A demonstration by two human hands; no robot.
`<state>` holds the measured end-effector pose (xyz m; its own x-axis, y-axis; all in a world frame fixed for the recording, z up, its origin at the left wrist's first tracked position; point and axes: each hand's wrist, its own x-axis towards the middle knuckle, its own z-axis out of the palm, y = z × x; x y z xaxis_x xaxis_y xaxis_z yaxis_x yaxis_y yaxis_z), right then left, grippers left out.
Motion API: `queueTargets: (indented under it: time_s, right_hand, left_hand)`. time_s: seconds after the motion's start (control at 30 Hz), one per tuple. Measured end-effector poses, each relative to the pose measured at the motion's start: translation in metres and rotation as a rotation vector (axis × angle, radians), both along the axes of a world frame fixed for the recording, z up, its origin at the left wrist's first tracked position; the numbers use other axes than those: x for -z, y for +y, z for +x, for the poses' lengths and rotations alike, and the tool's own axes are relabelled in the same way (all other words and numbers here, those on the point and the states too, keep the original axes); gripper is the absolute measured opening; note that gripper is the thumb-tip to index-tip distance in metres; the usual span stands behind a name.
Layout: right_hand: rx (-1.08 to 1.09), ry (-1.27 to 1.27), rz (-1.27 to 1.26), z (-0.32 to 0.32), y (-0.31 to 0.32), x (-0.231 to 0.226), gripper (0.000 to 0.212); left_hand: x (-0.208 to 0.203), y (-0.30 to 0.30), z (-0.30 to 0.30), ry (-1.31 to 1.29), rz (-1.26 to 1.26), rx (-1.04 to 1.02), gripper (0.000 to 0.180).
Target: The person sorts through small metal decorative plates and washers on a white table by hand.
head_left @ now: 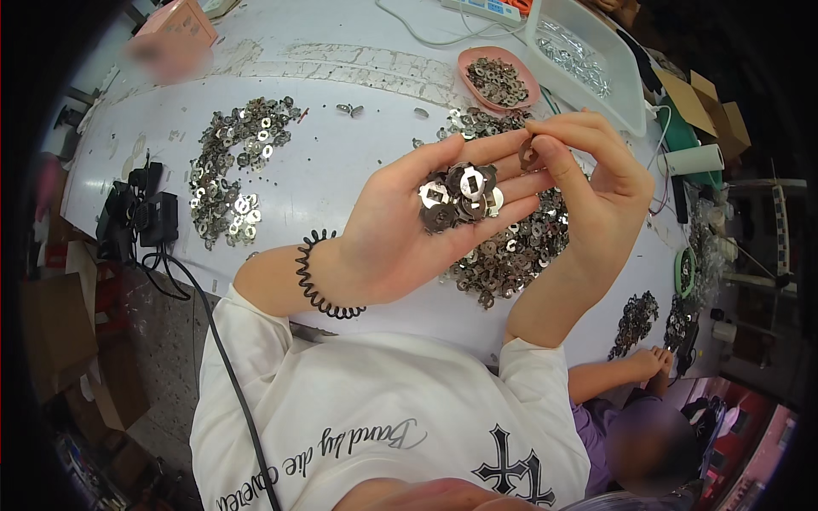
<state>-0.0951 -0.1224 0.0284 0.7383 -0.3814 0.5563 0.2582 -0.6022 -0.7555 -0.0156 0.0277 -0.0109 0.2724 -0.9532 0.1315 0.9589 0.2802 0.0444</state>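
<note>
My left hand (392, 217) lies palm up above the table, fingers stretched out. It holds a small heap of round metal pieces (460, 196), some shiny silver and some dark, with slots cut in their middles. My right hand (596, 175) pinches one dark, ring-like metal piece (528, 153) between thumb and forefinger, beside the left fingertips. Beneath both hands spreads a large pile of similar metal pieces (511, 255), partly hidden by them. A second pile (230, 170) of such pieces lies to the left.
A pink bowl (498, 58) of metal pieces stands at the back, beside a translucent bin (630, 111) of silver parts. Black power adapters (158, 217) with cables sit at the left edge. At right, a co-worker's hands (654, 362) are near smaller dark piles (635, 324).
</note>
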Motion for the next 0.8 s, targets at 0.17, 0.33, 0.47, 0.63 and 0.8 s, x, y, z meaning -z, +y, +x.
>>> queueTargets:
  time_s: [0.17,0.33,0.47,0.63,0.8]
  right_hand:
    - [0.145,-0.085,-0.070,0.001,-0.012,0.007,0.015]
    - [0.331,-0.061,-0.392,-0.010,-0.007,-0.004,0.021]
    - [0.125,0.108,-0.465,-0.012,0.014,-0.006,0.024]
    - [0.024,0.121,-0.397,-0.008,0.015,-0.002,0.020]
    - [0.095,0.080,-0.227,-0.012,0.017,-0.004,0.016]
  left_hand:
    - [-0.009,0.000,-0.001,-0.026,0.075,-0.004,0.052]
    - [-0.013,-0.001,-0.001,-0.098,0.173,-0.034,0.051]
    - [-0.009,0.003,-0.003,-0.071,0.232,-0.062,0.047]
    - [-0.014,0.000,-0.003,-0.128,0.355,-0.105,0.045]
    - [-0.014,0.002,-0.003,-0.099,0.259,-0.097,0.047]
